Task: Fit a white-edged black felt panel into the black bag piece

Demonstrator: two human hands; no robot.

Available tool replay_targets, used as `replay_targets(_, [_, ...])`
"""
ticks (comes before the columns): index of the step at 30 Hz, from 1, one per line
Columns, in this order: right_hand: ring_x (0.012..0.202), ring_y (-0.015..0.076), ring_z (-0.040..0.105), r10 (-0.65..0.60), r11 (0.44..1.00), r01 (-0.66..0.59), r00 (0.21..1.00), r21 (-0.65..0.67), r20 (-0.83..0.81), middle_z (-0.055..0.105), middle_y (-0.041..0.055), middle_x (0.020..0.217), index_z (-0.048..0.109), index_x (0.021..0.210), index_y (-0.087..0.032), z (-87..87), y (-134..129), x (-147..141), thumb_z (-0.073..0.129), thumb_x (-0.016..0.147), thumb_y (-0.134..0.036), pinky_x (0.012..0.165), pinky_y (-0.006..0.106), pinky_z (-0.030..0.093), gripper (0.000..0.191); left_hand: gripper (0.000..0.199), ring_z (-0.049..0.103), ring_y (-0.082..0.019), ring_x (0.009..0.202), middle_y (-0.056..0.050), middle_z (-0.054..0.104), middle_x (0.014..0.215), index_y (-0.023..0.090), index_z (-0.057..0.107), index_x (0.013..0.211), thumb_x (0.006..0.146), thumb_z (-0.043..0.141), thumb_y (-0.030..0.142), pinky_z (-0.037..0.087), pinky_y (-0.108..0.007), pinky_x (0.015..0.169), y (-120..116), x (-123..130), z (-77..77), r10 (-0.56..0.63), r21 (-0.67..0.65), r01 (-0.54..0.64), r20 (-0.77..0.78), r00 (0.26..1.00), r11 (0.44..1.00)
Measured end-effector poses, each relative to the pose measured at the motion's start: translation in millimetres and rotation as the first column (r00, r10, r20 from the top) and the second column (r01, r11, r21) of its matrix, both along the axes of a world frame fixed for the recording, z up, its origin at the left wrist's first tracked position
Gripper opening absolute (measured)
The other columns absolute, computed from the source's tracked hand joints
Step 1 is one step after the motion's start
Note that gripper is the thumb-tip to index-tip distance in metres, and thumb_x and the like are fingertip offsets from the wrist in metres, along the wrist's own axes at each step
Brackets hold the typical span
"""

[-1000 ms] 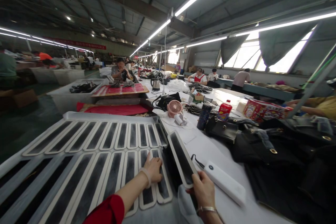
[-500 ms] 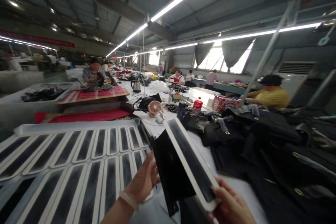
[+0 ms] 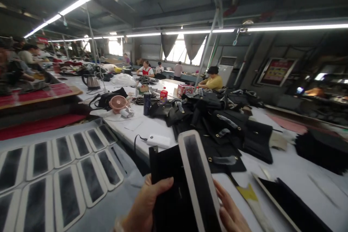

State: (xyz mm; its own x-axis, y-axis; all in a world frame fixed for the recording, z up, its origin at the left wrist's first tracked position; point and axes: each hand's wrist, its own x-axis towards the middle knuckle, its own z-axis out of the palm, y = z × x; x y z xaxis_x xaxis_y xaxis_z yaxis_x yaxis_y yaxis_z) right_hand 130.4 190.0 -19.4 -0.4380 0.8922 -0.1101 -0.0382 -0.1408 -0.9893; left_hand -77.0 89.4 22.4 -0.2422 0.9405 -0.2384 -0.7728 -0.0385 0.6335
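My left hand (image 3: 144, 206) grips a flat black leather panel (image 3: 168, 188) at its left edge, thumb on top. Across that panel lies a long white-bordered strip with a dark centre (image 3: 198, 181), and my right hand (image 3: 232, 212) holds the strip's lower right side with the fingers under it. Both hands are at the bottom of the view, above the near edge of the white table (image 3: 274, 166). Rows of matching strips (image 3: 67, 174) lie flat on a grey sheet to my left.
A heap of black bags (image 3: 217, 119) fills the table's middle. A white power bank (image 3: 158, 140) with a cable, a pink fan (image 3: 117, 103), a dark bottle (image 3: 146, 103) and a kettle (image 3: 92, 82) stand beyond. Another bordered panel (image 3: 290, 203) lies right. Several people sit farther off.
The view has swung right. My left hand left the strips on the sheet and took hold of the black panel; the strip in my right hand now lies over it.
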Motion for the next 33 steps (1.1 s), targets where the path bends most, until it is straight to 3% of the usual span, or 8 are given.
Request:
replay_targets(3, [0.129, 0.0278, 0.047, -0.006, 0.977, -0.016, 0.994, 0.213, 0.105, 0.048, 0.0103, 0.141, 0.031, 0.142, -0.027, 20.0, -12.3, 4.7, 0.075, 0.066, -0.056, 0.107, 0.037, 0.04, 0.092, 0.031, 0.069, -0.022, 0.072, -0.011, 0.074, 0.085, 0.012, 0.074, 0.093, 0.067, 0.084, 0.027, 0.056, -0.031, 0.07, 6.1, 30.1, 4.2, -0.087, 0.068, 0.1, -0.166, 0.982, 0.993])
replay_targets(5, [0.121, 0.0274, 0.053, -0.086, 0.941, 0.0, 0.968, 0.338, 0.238, 0.049, 0.0128, 0.138, 0.025, 0.145, -0.024, 30.6, -14.7, 8.1, 0.074, 0.069, -0.05, 0.102, 0.04, 0.045, 0.094, 0.032, 0.069, -0.021, 0.074, -0.012, 0.075, 0.088, 0.011, 0.074, 0.093, 0.068, 0.083, 0.028, 0.056, -0.031, 0.073, 9.4, 42.2, 6.0, -0.125, 0.079, 0.149, -0.246, 0.961, 0.986])
replay_targets(9, [0.1, 0.0246, 0.057, -0.367, 0.765, 0.121, 0.889, 0.632, 0.274, 0.049, 0.0105, 0.131, 0.017, 0.151, -0.027, 39.6, -13.2, 23.6, 0.072, 0.069, -0.05, 0.088, 0.044, 0.052, 0.101, 0.032, 0.068, -0.019, 0.075, -0.008, 0.075, 0.087, 0.014, 0.075, 0.096, 0.069, 0.083, 0.027, 0.055, -0.031, 0.076, 12.8, 46.2, 5.4, -0.181, 0.087, 0.226, -0.356, 0.917, 0.97])
replay_targets(12, [0.102, 0.0225, 0.056, -0.239, 0.82, 0.035, 0.928, 0.572, 0.286, 0.054, 0.0053, 0.118, 0.028, 0.146, -0.028, 45.1, -13.9, 36.8, 0.071, 0.071, -0.043, 0.101, 0.048, 0.046, 0.088, 0.034, 0.067, -0.019, 0.076, -0.006, 0.074, 0.09, 0.016, 0.074, 0.1, 0.069, 0.083, 0.027, 0.054, -0.031, 0.075, 15.8, 39.3, -0.6, -0.23, 0.092, 0.293, -0.419, 0.878, 0.952])
replay_targets(15, [0.114, 0.0235, 0.053, -0.157, 0.862, -0.039, 0.927, 0.506, 0.34, 0.051, 0.0047, 0.122, 0.034, 0.14, -0.028, 48.2, -14.5, 48.6, 0.068, 0.073, -0.038, 0.106, 0.047, 0.043, 0.076, 0.031, 0.066, -0.019, 0.077, -0.004, 0.074, 0.089, 0.015, 0.074, 0.093, 0.067, 0.083, 0.028, 0.053, -0.029, 0.074, 23.3, 30.7, -10.6, -0.229, 0.057, 0.318, -0.574, 0.786, 0.946])
replay_targets(22, [0.12, 0.0242, 0.047, -0.273, 0.734, -0.141, 0.834, 0.664, 0.479, 0.043, 0.0026, 0.132, 0.03, 0.138, -0.036, 25.0, -11.7, 66.3, 0.066, 0.076, -0.036, 0.098, 0.045, 0.051, 0.072, 0.026, 0.061, -0.017, 0.08, 0.001, 0.07, 0.084, 0.016, 0.071, 0.087, 0.062, 0.077, 0.01, 0.05, -0.027, 0.078, 34.9, 18.6, -25.1, -0.124, 0.014, 0.202, -0.747, 0.653, 0.979])
replay_targets(27, [0.119, 0.0247, 0.048, -0.33, 0.644, -0.178, 0.812, 0.744, 0.48, 0.043, 0.0048, 0.131, 0.031, 0.137, -0.033, 17.4, -14.4, 62.8, 0.063, 0.077, -0.036, 0.097, 0.044, 0.052, 0.068, 0.019, 0.059, -0.016, 0.072, 0.002, 0.065, 0.074, 0.015, 0.064, 0.079, 0.064, 0.074, 0.012, 0.049, -0.027, 0.068, 27.4, 16.7, -31.5, -0.161, -0.043, 0.205, -0.78, 0.605, 0.978])
replay_targets(33, [0.122, 0.0189, 0.048, -0.327, 0.576, -0.357, 0.723, 0.735, 0.608, 0.041, 0.0051, 0.13, 0.023, 0.142, -0.03, 5.7, -9.9, 66.5, 0.059, 0.077, -0.024, 0.103, 0.032, 0.048, 0.075, 0.026, 0.05, -0.012, 0.062, 0.006, 0.054, 0.062, 0.015, 0.056, 0.069, 0.055, 0.078, 0.01, 0.04, -0.023, 0.056, 24.8, 9.2, -63.5, -0.275, -0.184, 0.221, -0.813, 0.513, 0.958])
